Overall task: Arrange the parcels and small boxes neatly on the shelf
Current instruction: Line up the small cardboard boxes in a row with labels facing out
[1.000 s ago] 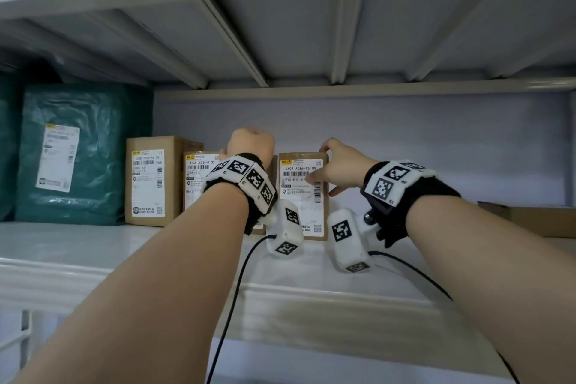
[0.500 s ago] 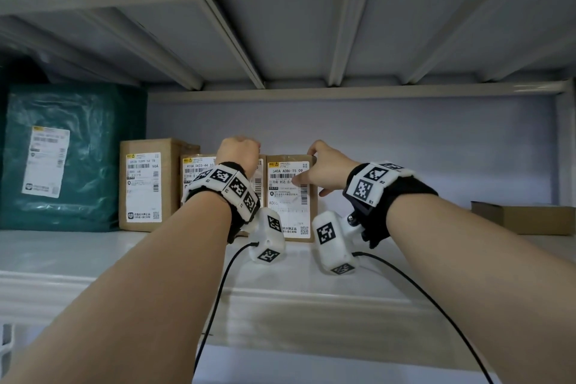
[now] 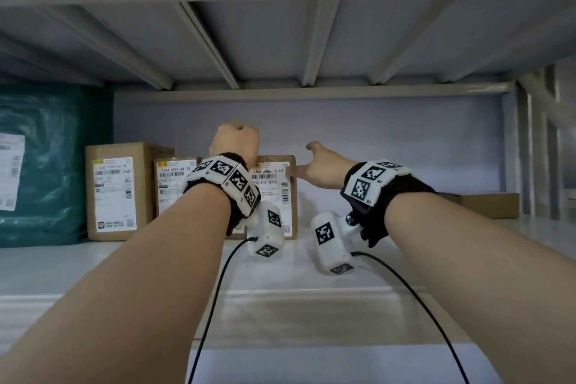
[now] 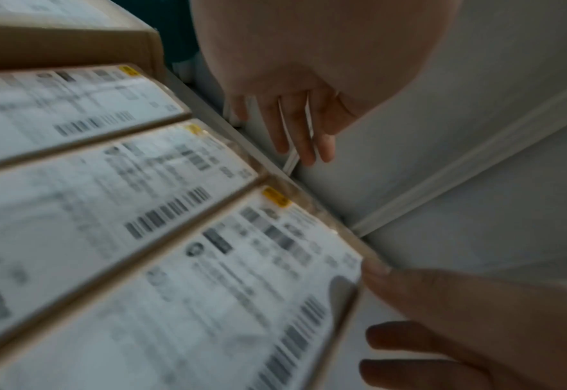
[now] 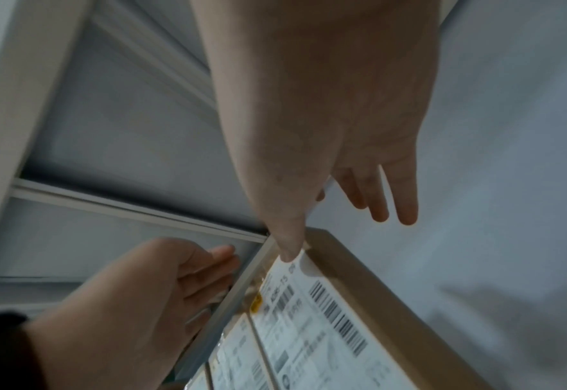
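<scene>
Standing upright on the white shelf [image 3: 71,271], labels facing outward, left to right: teal parcel [image 3: 56,165]; tall box [image 3: 118,190]; second box [image 3: 174,184]; third box [image 3: 277,193], long axes vertical, boxes side by side. Left hand [image 3: 235,142] above the row, fingers relaxed, holding nothing. Right hand [image 3: 324,170] spread, thumb touching third box's upper right corner. Flat box [image 3: 489,204] far right. Ribbed shelf underside overhead.

A parcel storeroom or courier depot: a pale metal shelf [image 3: 93,277] with ribbed steel decking overhead carries cardboard boxes [image 3: 115,190] standing in a row, each with a barcoded shipping label, beside a teal plastic mailer bag [image 3: 56,165].
</scene>
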A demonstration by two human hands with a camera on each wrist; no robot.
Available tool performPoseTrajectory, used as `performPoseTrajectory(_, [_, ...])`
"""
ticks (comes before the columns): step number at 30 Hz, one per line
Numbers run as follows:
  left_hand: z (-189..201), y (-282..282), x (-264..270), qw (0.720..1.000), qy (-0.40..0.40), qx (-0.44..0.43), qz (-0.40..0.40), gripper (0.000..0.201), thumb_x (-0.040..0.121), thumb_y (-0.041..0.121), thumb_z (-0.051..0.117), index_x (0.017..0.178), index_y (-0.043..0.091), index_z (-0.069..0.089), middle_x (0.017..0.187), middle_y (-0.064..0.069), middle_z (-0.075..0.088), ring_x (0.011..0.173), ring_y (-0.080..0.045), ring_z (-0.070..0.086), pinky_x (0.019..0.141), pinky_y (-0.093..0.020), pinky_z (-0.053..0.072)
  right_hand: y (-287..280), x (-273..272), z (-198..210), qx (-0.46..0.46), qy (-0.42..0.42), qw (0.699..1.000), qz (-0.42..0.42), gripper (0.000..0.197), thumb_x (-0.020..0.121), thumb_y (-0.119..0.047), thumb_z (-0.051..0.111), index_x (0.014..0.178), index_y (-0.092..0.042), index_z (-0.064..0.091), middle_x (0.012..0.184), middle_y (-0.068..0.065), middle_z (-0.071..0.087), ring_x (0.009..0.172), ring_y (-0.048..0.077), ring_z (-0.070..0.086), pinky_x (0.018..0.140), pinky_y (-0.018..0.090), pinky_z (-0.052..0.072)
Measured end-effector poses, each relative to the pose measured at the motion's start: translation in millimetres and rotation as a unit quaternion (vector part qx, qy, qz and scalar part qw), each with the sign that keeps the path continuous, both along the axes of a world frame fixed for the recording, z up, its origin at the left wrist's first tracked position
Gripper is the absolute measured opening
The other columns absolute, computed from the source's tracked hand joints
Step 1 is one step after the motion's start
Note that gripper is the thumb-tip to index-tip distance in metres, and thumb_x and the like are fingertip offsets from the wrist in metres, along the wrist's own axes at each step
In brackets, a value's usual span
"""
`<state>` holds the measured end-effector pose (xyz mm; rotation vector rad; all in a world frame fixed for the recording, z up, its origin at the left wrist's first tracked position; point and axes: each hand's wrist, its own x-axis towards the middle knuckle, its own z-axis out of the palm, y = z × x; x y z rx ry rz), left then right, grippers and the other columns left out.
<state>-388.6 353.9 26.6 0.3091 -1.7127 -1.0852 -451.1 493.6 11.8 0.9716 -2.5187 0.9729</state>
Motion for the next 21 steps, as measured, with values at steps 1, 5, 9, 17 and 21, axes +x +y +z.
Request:
performPoseTrajectory(1, [2, 8, -3, 1.000, 0.005, 0.000, -0.011, 0.023, 0.084, 0.018, 0.050, 0.088, 0.013, 0.072, 0.106, -0.012, 0.070, 0.103, -0.030, 0.061, 0.096, -0.035, 0.046, 7, 1, 0, -0.001, 0.001, 1.000, -0.009, 0.083, 0.088, -0.047, 0.058, 0.150, -0.011, 0.016, 0.144, 0.013, 0.045, 0.124, 0.029, 0.051, 0.096, 0.033, 0.044])
performPoseTrajectory(5, [3, 51, -23, 0.997, 0.002, -0.012, -0.082, 0.016, 0.085, 0.010, 0.051, 0.082, 0.012, 0.067, 0.087, -0.006, 0.057, 0.082, -0.023, 0.048, 0.079, -0.030, 0.042, 39, 4, 0, -0.004, 0.009, 0.998, -0.055, 0.078, 0.090, -0.046, 0.056, 0.148, -0.007, 0.022, 0.136, 0.012, 0.050, 0.119, 0.027, 0.052, 0.090, 0.030, 0.041])
performPoseTrajectory(9, [-6, 93, -42, 0.989, -0.012, -0.038, -0.141, 0.019, 0.086, 0.009, 0.051, 0.077, 0.014, 0.066, 0.093, -0.012, 0.065, 0.090, -0.027, 0.056, 0.091, -0.033, 0.046, 75, 1, 2, 0.020, 0.016, 0.994, -0.102, 0.074, 0.090, -0.047, 0.055, 0.145, -0.004, 0.029, 0.122, 0.012, 0.055, 0.099, 0.025, 0.054, 0.082, 0.030, 0.043])
performPoseTrajectory(17, [-7, 162, -67, 0.978, -0.041, -0.053, -0.199, 0.033, 0.088, 0.009, 0.047, 0.113, 0.003, 0.069, 0.123, -0.013, 0.066, 0.119, -0.028, 0.056, 0.106, -0.033, 0.041, 149, -23, 2, 0.071, 0.011, 0.984, -0.165, 0.043, 0.092, -0.048, 0.051, 0.105, -0.007, 0.052, 0.099, 0.010, 0.052, 0.086, 0.025, 0.051, 0.074, 0.029, 0.039])
performPoseTrajectory(21, [-4, 195, -89, 0.975, -0.061, -0.060, -0.203, 0.036, 0.089, 0.011, 0.047, 0.117, 0.001, 0.066, 0.126, -0.015, 0.064, 0.120, -0.030, 0.056, 0.107, -0.038, 0.040, 181, -41, 0, 0.081, 0.007, 0.981, -0.176, 0.044, 0.092, -0.048, 0.050, 0.070, -0.011, 0.040, 0.072, 0.003, 0.042, 0.070, 0.022, 0.046, 0.063, 0.027, 0.036])
